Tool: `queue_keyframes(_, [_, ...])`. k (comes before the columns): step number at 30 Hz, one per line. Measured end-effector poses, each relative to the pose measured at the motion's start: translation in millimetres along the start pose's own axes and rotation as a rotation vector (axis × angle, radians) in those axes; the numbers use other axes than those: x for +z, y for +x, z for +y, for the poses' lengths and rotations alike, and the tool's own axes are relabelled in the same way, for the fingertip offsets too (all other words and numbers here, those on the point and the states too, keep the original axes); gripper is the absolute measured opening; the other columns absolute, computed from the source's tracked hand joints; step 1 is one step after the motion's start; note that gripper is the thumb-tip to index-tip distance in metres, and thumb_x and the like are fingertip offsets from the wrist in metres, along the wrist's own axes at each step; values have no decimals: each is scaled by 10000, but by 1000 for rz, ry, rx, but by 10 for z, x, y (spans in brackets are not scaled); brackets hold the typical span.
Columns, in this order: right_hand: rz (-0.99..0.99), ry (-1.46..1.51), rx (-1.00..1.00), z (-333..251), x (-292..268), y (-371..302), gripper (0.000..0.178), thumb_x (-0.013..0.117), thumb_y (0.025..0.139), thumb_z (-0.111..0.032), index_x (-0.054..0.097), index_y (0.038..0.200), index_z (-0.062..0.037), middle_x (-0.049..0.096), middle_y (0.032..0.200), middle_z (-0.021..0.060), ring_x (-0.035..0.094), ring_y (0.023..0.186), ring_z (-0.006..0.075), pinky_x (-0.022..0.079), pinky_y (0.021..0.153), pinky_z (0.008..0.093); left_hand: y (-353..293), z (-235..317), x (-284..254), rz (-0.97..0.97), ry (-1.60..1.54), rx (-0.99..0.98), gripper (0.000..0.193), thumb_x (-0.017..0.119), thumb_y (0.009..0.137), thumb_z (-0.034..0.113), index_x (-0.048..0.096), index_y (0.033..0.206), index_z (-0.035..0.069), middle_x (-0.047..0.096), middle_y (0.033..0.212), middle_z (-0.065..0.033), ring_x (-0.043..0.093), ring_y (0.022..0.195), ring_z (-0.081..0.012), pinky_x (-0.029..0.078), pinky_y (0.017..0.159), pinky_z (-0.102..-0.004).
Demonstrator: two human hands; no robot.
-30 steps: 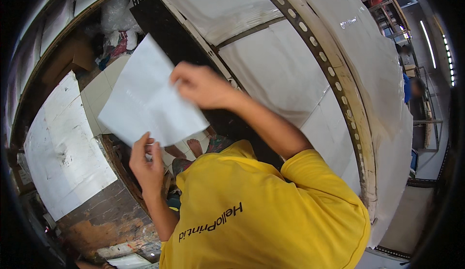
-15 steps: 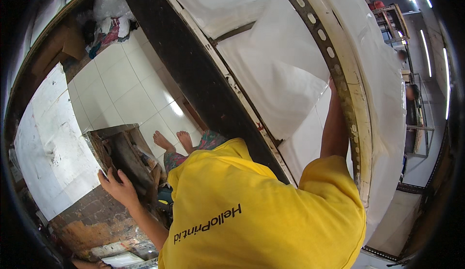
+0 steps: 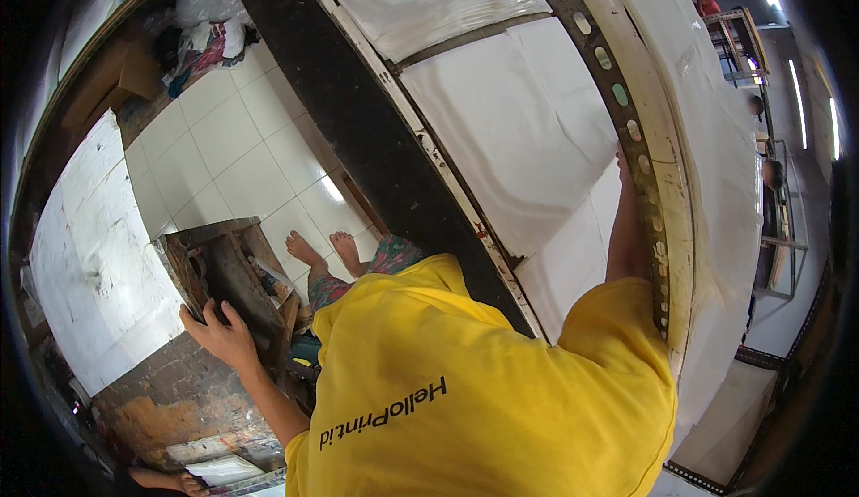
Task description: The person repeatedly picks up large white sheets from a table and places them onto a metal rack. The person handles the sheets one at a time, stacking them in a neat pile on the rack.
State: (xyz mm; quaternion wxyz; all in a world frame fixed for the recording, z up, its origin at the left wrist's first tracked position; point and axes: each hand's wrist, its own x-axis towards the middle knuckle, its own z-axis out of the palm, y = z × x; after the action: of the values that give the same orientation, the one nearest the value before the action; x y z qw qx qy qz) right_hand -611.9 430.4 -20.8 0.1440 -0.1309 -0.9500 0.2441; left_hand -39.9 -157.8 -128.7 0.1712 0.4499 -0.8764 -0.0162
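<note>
A large white sheet [image 3: 510,121] lies on a shelf under a perforated metal rail [image 3: 633,128]. My right hand [image 3: 619,162] reaches in below that rail and is closed at the sheet's near right corner, its fingertips mostly hidden. The sheet is nearly flat, with a faint crease toward that corner. On the left, my left hand [image 3: 224,331] rests with fingers apart at the edge of a worn table, beside a scuffed white board [image 3: 107,264]. It holds nothing that I can see.
A long black plank [image 3: 349,94] runs beside the shelf. An old wooden box [image 3: 237,264] stands open by my left hand. Bare feet [image 3: 309,251] show on the tiled floor [image 3: 224,135]. Plastic and cloth [image 3: 210,45] lie at the back. Another person's hand [image 3: 183,482] is at lower left.
The white sheet, raised and bent half a second ago, has spread flatter, its far edge now showing along the shelf. My right hand stays at its corner; my left hand has barely moved.
</note>
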Motion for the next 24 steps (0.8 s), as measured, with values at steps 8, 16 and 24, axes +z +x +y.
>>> queue_keyframes(8, [-2, -60, 34, 109, -15, 30, 372, 569, 968, -260, 550, 1281, -59, 590, 1016, 34, 443, 756, 103, 372, 645, 254, 68, 70, -52, 13, -28, 9, 241, 637, 903, 184, 666, 1042, -11, 392, 1426, -316, 401, 1318, -470, 361, 1070, -506])
queue_keyframes(16, [-84, -336, -149, 192, 30, 268, 391, 549, 980, -279, 550, 1300, -57, 582, 1005, 34, 413, 708, 95, 349, 591, 242, 45, 73, -156, 9, -126, -144, 243, 701, 791, 141, 680, 996, 11, 427, 1410, -311, 375, 1331, -474, 306, 1102, -536])
queue_keyframes(24, [-335, 556, -388, -1822, 585, -878, 410, 530, 991, -298, 551, 1320, -54, 573, 994, 33, 382, 660, 86, 326, 538, 231, -16, 1, -227, 111, -246, -172, 252, 730, 748, 171, 681, 920, -6, 440, 1393, -278, 390, 1331, -455, 318, 1112, -533])
